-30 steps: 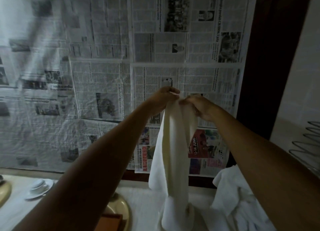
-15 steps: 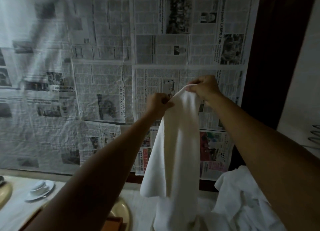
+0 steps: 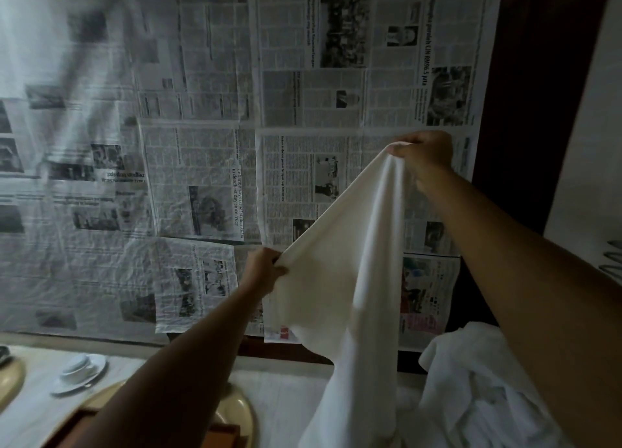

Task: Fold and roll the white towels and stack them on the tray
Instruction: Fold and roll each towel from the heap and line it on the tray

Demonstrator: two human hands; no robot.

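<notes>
Head view: the white towel (image 3: 340,279) is now held spread in the air. Where its top edge was bunched between close-set hands a second ago, the right hand (image 3: 425,153) pinches one corner at 1 o'clock and the left hand (image 3: 262,269) pinches the edge lower, toward centre. Folding is judged ready to begin; the gold tray (image 3: 235,410) lies at 6 o'clock, the unfolded towel pile (image 3: 471,380) at 5 o'clock.

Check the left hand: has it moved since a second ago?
Yes. The left hand dropped lower and leftward against the newspaper-covered wall, away from the right hand, spreading the towel between them.
</notes>
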